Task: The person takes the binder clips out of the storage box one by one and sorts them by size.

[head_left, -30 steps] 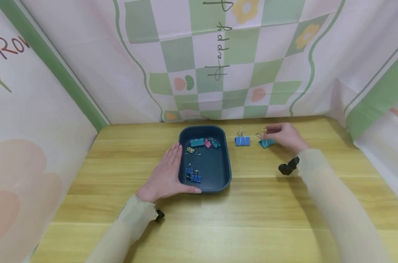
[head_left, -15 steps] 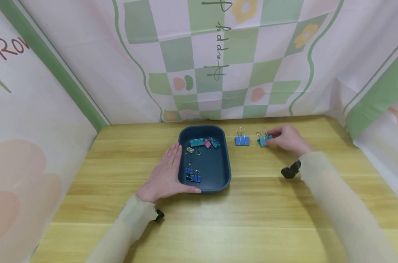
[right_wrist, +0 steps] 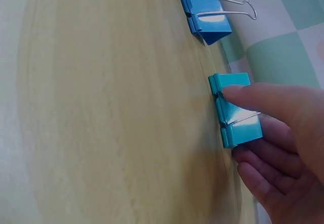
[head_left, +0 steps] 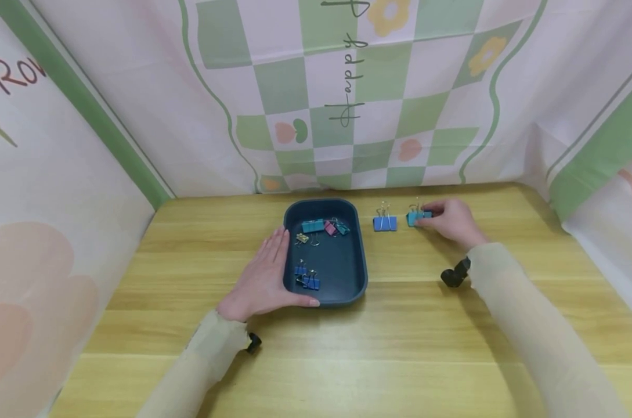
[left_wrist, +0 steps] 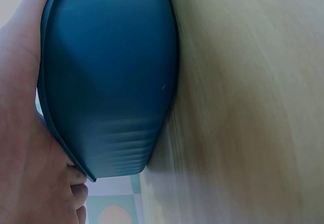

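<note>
My right hand [head_left: 454,222] pinches a teal binder clip [right_wrist: 238,107] between thumb and fingers, at the table's back right. Just left of it a blue binder clip [head_left: 385,223] stands upright on the table, its wire handles pointing up. My left hand [head_left: 260,276] rests along the left side of a dark blue tray [head_left: 342,296], fingers straight and thumb over the near rim. Inside the tray lie a teal binder clip [head_left: 313,226], a pink clip [head_left: 329,228], a small yellowish clip [head_left: 302,238] and small blue clips [head_left: 310,283].
The wooden table [head_left: 399,348] runs up to a curtain [head_left: 336,104] at the back, printed with green checks. More printed cloth hangs at both sides. A black strap piece [head_left: 455,274] sticks out below my right wrist.
The teal clip in my right hand has turned from a slant to nearly level with the blue one, shifting slightly back. My left hand and the tray have stayed put.
</note>
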Demonstrator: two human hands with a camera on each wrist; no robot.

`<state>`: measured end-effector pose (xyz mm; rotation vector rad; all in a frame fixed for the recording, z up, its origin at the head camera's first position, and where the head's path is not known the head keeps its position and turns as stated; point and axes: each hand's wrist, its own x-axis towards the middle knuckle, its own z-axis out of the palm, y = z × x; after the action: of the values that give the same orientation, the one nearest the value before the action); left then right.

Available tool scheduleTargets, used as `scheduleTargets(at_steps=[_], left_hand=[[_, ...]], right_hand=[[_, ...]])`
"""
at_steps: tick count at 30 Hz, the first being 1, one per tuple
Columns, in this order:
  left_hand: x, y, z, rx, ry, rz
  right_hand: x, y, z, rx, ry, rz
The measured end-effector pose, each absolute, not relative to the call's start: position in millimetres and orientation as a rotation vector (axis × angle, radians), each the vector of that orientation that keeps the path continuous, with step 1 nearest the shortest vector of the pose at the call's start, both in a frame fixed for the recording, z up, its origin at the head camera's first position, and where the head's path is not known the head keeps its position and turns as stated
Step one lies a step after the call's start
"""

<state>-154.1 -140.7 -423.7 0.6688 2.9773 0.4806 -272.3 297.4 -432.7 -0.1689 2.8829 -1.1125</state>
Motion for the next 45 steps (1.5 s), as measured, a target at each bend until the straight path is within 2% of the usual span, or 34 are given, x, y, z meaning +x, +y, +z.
scheduleTargets(at_steps=[17, 25, 34, 45], left_hand=[[-154, -141, -423, 0.682, 2.985, 0.473], [-154, -141, -424, 0.68, 2.982, 0.465], [-154, -141, -422, 0.675, 2.978, 0.462], [-154, -141, -422, 0.687, 2.983, 0.463]], right_hand=[[-266, 304, -426, -0.221, 2.817, -1.042], [-258, 301, -397, -0.181, 2.879, -1.146], [-242, 268, -354, -0.336, 2.914, -1.143], [-233, 211, -324, -0.482, 2.854, -1.167]])
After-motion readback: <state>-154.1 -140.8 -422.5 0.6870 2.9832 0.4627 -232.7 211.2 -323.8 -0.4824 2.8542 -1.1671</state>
